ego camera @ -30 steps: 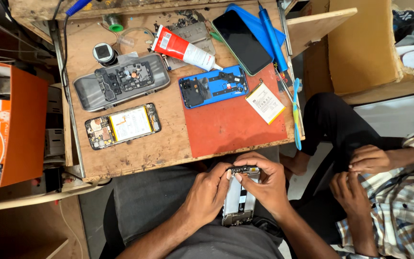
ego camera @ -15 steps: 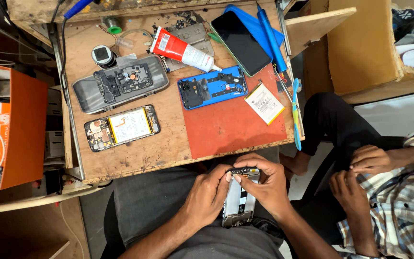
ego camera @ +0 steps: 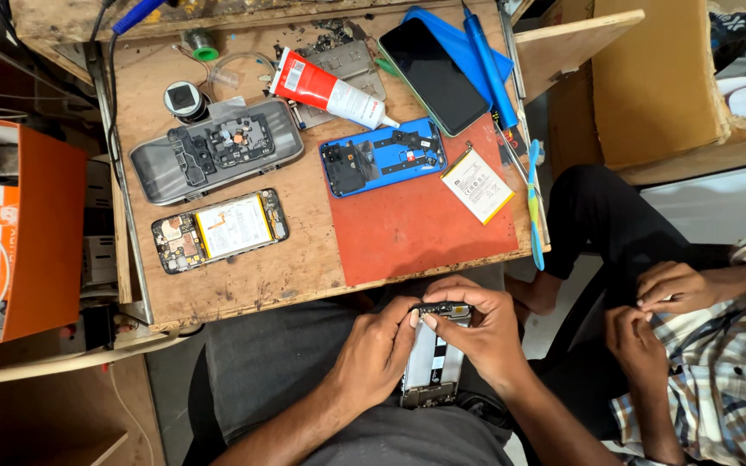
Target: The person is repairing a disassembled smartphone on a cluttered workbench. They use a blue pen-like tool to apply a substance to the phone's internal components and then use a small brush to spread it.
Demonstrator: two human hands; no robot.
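My left hand [ego camera: 382, 349] and right hand [ego camera: 477, 332] unchanged, both pinching top edge of opened silver phone frame [ego camera: 432, 367], lower centre; blue phone back [ego camera: 382, 157] untouched on counter [ego camera: 243, 276].

arms: bare, no sleeves | legs: dark grey trousers [ego camera: 287, 371] | no rings

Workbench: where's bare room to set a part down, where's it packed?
Free: the red mat below the blue phone frame and left of the loose battery; also the bare wood along the near edge, under the opened phone. Crowded: the far half, around the grey phone frame, glue tube and dark-screened phone.
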